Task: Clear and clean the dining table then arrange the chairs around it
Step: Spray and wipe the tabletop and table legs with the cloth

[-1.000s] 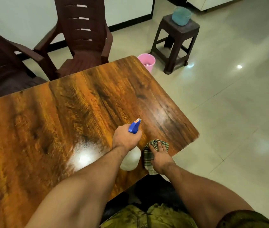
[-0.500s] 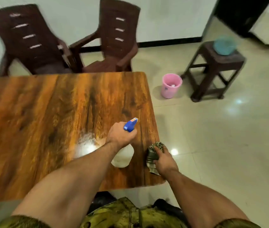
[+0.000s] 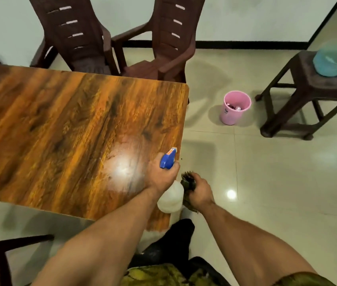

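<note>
Gripping spray bottle [image 3: 170,200], blue trigger head, in left hand [image 3: 160,175], lower centre, over right edge of dining table [image 3: 60,131]. Clutching bunched cloth [image 3: 186,179] in right hand [image 3: 201,193], just beside. Print on pink bin [image 3: 231,115], centre right, unreadable.

I'm standing in the dining area of a home: a glossy wood-grain table [image 3: 50,120] on pale polished floor tiles [image 3: 287,203], a brown plastic armchair [image 3: 77,38] and its twin armchair [image 3: 169,48] by a plain wall [image 3: 246,17], a small pink bin [image 3: 234,112], and a dark stool [image 3: 312,87] carrying what looks like a blue-green tub [image 3: 331,60].
</note>
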